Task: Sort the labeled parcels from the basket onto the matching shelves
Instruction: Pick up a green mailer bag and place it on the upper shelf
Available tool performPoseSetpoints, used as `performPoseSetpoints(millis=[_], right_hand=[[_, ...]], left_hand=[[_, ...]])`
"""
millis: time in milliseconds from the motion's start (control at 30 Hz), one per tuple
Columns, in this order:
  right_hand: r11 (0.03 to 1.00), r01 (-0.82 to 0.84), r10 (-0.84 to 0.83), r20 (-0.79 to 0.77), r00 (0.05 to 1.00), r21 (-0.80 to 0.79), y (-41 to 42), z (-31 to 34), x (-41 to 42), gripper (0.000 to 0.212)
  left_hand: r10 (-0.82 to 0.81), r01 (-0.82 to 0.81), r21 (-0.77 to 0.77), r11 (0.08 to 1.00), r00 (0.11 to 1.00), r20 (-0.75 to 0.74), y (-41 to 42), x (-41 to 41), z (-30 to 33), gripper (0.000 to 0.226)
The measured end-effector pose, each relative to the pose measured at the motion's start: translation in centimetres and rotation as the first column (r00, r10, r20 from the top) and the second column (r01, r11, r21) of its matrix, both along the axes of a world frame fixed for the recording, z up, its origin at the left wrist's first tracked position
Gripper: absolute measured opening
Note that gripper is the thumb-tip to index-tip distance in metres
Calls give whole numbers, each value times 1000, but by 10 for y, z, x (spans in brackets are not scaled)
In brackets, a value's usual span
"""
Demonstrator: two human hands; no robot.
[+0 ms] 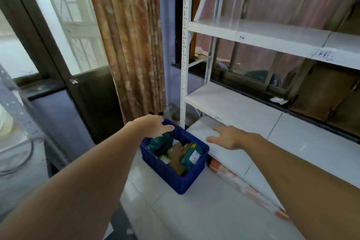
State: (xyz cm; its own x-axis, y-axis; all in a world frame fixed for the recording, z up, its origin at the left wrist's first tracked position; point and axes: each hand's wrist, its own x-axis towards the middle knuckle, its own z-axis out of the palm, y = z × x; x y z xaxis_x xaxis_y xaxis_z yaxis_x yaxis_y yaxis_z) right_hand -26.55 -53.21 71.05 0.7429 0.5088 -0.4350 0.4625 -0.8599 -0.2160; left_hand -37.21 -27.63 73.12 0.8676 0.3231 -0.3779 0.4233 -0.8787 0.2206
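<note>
Basket: the blue basket (171, 171) stands on the floor (194, 216), touching or just beside the near left corner of the lowest shelf (243, 142). I judge it is put there so that both hands reach it without a step.
Parcels: several parcels lie inside, none yet on a shelf. A green parcel with a white label (191, 155) leans at the right wall, brown parcels (176, 154) lie in the middle, another green parcel (160, 141) at the far left corner.
Left hand: the left hand (153, 125) hovers over the far rim of the basket, fingers relaxed and a little spread, holding nothing. It seems ready to go down for a parcel.
Right hand: the right hand (227, 137) is over the left edge of the lowest shelf, fingers wide and straight, holding nothing. I cannot tell if it touches the board.
Shelves: the white metal rack (184, 45) has boards with small number tags (242, 37) at the front edge; the writing is too blurred to read surely. The boards that show carry no parcels.
Room: pale floor tiles, a patterned curtain (128, 41) left of the rack, a dark-framed glass door (64, 25) further left, windows behind the shelves.
</note>
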Motion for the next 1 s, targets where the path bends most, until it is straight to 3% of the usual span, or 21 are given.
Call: performPoseSetpoints(millis=[133,267,400,1000], right_hand=[[998,-49,46,-87,995,-33,37,-54,1,80],[992,-88,73,-159,985,-88,65,-103,16,83],[991,-102,78,-242,967,-88,92,-151,42,81],[957,-266,201,-394,897,-118,267,-284,287,82]], left_hand=[[52,-59,-53,997,991,-120,25,-8,-53,72],[63,-82,-95,992,980,-188,53,0,-116,97],[69,-103,-116,988,962,-265,71,20,-157,74],[125,-212,-183,960,908,-399,206,256,-292,69]])
